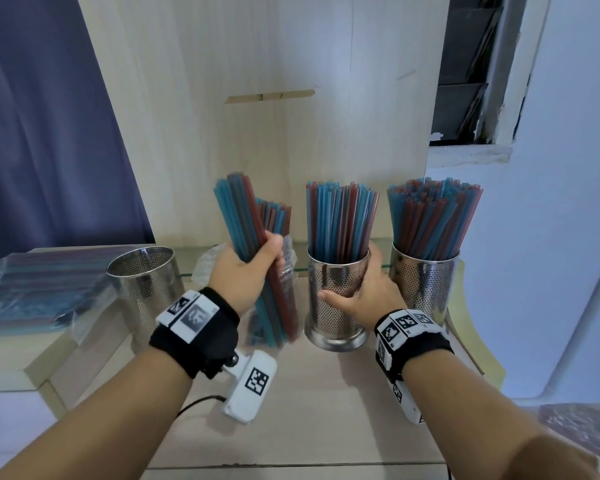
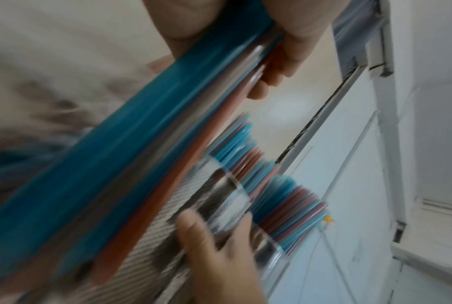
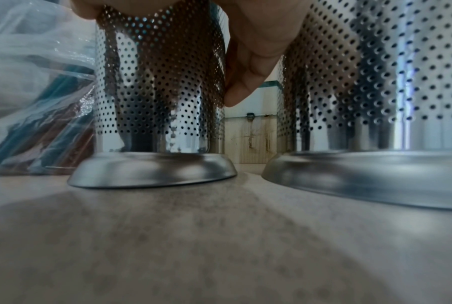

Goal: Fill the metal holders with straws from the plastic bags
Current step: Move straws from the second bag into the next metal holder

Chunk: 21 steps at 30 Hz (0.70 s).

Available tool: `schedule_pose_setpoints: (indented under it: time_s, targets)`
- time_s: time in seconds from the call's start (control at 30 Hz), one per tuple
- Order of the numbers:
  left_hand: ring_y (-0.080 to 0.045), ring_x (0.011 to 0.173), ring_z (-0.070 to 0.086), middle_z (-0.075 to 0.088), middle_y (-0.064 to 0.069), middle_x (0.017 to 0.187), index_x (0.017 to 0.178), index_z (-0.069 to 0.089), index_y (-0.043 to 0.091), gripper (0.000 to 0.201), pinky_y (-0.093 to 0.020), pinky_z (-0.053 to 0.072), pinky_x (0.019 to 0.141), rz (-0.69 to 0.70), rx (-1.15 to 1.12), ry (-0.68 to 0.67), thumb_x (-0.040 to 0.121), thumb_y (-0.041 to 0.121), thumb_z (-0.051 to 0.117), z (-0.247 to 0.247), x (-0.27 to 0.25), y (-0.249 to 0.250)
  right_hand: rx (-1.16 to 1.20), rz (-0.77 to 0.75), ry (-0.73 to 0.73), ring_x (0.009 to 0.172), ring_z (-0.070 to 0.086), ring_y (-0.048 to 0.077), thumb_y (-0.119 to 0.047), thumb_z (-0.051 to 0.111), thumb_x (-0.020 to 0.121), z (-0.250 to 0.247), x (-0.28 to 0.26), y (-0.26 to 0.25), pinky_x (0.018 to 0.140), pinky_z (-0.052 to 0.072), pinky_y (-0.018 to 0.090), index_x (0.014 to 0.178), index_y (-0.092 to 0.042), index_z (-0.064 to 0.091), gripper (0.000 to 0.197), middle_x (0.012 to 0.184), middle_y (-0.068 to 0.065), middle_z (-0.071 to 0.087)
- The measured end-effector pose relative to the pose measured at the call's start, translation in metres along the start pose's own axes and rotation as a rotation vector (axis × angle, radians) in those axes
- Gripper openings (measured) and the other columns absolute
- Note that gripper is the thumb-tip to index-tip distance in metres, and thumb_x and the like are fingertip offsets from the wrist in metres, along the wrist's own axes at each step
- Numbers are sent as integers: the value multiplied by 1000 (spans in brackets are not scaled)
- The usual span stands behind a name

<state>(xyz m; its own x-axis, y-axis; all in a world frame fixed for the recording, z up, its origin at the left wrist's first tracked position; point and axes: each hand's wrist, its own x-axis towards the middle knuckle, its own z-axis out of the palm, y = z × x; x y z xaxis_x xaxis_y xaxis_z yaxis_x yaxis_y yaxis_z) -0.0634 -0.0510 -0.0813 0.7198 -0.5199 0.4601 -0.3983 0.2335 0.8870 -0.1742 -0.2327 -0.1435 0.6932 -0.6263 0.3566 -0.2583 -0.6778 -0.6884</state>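
Left wrist: I see a black fabric wrist wrap (image 1: pixel 201 337) topped by a white block with black square-code markers.
Left camera: a white camera housing (image 1: pixel 248 388) hangs at lower centre of the frame, one square marker on its face, a thin black cable (image 1: pixel 201 400) trailing from it.
Right wrist: my right carries a matching black band (image 1: pixel 418 351) with white marker tiles (image 1: pixel 404 323).
Arms: bare, no sleeves.
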Motion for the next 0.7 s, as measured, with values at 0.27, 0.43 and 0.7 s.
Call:
schedule_pose_setpoints:
  time_s: [0.27, 0.43, 0.7]
  targets:
    - [-16, 52, 56, 55, 5, 50, 72, 55, 19, 24, -34, 53, 61, 263, -57, 14, 89, 28, 69, 16, 46, 81, -2, 15, -9, 119, 61, 28, -55, 84, 68, -1, -2, 0, 99, 46, 33, 154, -23, 5, 122, 141, 5, 55]
    - [-16, 47, 51, 52, 4, 48, 68, 52, 14, 30, -32, 50, 58, 304, -166, 48, 93, 25, 65, 39, 73, 102, -4, 22, -15, 118, 61, 29, -57, 83, 68, -1, -1, 0, 98, 46, 33, 154, -24, 2, 123, 139, 5, 56]
    - [-1, 56, 59, 60, 5, 66, 73, 63, 19, 28, -22, 56, 64, 118, 38, 91, 91, 40, 65, 72, 81, 57, -29, 14, -17, 118, 61, 26, -60, 81, 66, 1, 2, 4, 99, 47, 34, 154, -24, 0, 125, 140, 5, 56]
